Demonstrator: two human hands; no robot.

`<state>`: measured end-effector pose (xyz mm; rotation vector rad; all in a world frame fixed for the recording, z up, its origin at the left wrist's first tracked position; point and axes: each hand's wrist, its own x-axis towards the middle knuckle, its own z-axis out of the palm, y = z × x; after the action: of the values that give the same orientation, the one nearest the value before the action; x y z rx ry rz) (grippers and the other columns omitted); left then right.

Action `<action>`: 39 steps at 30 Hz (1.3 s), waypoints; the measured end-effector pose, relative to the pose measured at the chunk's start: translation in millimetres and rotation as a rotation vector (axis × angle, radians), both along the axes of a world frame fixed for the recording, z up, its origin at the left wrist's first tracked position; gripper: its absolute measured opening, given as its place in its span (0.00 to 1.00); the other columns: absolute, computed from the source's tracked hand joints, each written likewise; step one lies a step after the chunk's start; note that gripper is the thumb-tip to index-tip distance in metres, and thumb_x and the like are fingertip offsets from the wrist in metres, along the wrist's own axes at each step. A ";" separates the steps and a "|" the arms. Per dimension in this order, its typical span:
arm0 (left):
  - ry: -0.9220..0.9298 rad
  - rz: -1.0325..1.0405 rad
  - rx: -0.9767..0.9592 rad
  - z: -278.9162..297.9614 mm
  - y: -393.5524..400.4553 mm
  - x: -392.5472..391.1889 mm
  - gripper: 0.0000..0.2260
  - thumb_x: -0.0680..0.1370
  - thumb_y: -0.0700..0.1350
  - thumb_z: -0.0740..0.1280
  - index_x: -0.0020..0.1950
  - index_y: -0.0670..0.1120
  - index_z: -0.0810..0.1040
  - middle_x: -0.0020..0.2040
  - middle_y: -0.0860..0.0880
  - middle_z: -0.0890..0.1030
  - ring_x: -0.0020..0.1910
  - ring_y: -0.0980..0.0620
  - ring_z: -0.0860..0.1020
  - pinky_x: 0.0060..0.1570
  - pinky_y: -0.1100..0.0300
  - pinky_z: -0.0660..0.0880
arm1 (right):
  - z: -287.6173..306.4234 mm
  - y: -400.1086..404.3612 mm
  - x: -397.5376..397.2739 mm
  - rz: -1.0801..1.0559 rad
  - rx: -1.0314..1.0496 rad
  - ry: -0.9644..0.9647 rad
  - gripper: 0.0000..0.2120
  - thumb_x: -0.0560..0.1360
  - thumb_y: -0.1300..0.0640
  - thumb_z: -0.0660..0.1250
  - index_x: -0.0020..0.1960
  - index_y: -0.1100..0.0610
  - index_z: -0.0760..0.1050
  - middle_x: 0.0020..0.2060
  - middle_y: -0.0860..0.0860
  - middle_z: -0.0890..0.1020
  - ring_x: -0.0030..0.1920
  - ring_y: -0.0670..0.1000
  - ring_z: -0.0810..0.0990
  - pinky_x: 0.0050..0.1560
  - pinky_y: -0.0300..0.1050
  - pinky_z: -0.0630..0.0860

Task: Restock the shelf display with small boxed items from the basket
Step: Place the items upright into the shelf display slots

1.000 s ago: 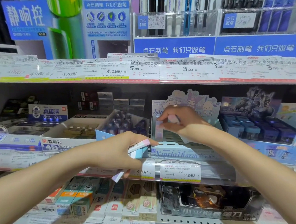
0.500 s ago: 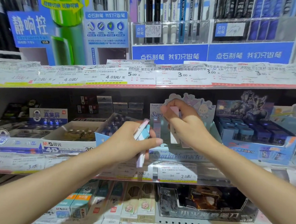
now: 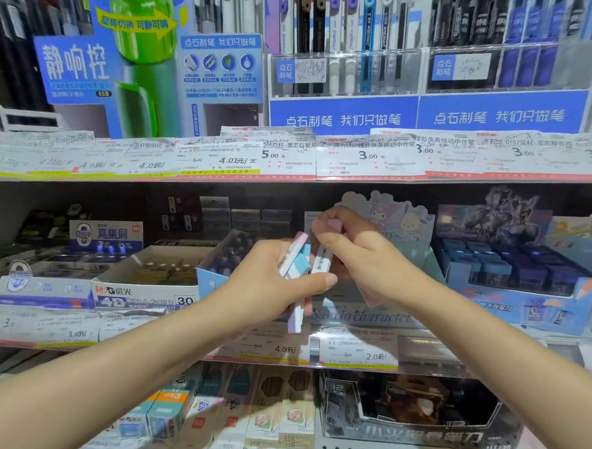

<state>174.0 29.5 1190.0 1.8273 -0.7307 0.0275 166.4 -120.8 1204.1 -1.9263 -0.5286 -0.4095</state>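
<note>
My left hand (image 3: 267, 284) is closed around a small stack of slim pastel boxes (image 3: 297, 262), pink, white and blue, held upright in front of the middle shelf. My right hand (image 3: 358, 255) pinches the top of one white slim box (image 3: 321, 261) right beside that stack. Both hands hover in front of the pastel cartoon-character display box (image 3: 361, 317), whose printed backboard (image 3: 398, 216) rises behind my right hand. The inside of that display is mostly hidden by my hands. No basket is in view.
A white eraser carton (image 3: 147, 292) stands left of the display, a blue carton of dark sharpeners (image 3: 523, 305) right of it. Price-tag strips (image 3: 291, 159) edge the shelves. Pen racks (image 3: 343, 72) fill the top shelf; pencil boxes (image 3: 271, 412) and a black sharpener carton (image 3: 421, 433) sit below.
My left hand rose and turned the stack upright, close to my right hand. My right hand drew back from the display and now grips a white box at the stack.
</note>
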 end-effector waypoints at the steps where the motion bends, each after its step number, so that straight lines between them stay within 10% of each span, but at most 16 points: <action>1: 0.008 0.004 0.014 -0.2 2.2 1.4 0.07 0.73 0.42 0.71 0.38 0.42 0.76 0.25 0.52 0.76 0.24 0.56 0.76 0.28 0.63 0.73 | 1.5 -2.2 -2.2 0.068 0.039 0.054 0.03 0.78 0.55 0.60 0.47 0.53 0.70 0.35 0.50 0.75 0.30 0.41 0.73 0.32 0.35 0.72; 5: 0.069 -0.021 0.066 4.1 8.3 1.8 0.07 0.75 0.43 0.68 0.38 0.44 0.76 0.26 0.46 0.76 0.20 0.58 0.71 0.23 0.66 0.65 | 6.2 -14.2 -12.2 0.117 -0.039 0.076 0.11 0.74 0.58 0.65 0.56 0.54 0.72 0.27 0.35 0.77 0.22 0.38 0.72 0.25 0.26 0.65; 11: 0.132 -0.048 0.064 3.7 8.7 1.5 0.07 0.75 0.43 0.68 0.45 0.39 0.79 0.24 0.49 0.77 0.20 0.56 0.71 0.23 0.65 0.64 | 6.2 -13.7 -9.1 0.011 -0.077 -0.115 0.09 0.70 0.58 0.71 0.48 0.50 0.75 0.39 0.35 0.77 0.40 0.31 0.76 0.40 0.22 0.69; 31: -0.154 -0.048 0.632 -12.9 24.5 -1.8 0.18 0.74 0.41 0.66 0.63 0.53 0.72 0.23 0.59 0.78 0.21 0.54 0.77 0.28 0.63 0.75 | -9.7 -12.6 21.7 -0.189 -0.200 -0.184 0.17 0.68 0.57 0.74 0.41 0.36 0.71 0.46 0.63 0.80 0.38 0.56 0.74 0.39 0.38 0.68; 39: -0.154 -0.052 0.652 -13.3 26.5 3.7 0.19 0.75 0.42 0.66 0.63 0.56 0.72 0.27 0.51 0.78 0.25 0.48 0.79 0.27 0.61 0.74 | -17.1 -12.8 27.1 -0.139 -0.207 -0.175 0.16 0.68 0.57 0.73 0.44 0.36 0.72 0.46 0.62 0.80 0.35 0.47 0.71 0.41 0.37 0.69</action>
<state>177.7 55.9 1176.7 2.4430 -0.9721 -0.1188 193.5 -133.5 1187.0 -2.1463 -0.5699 -0.6384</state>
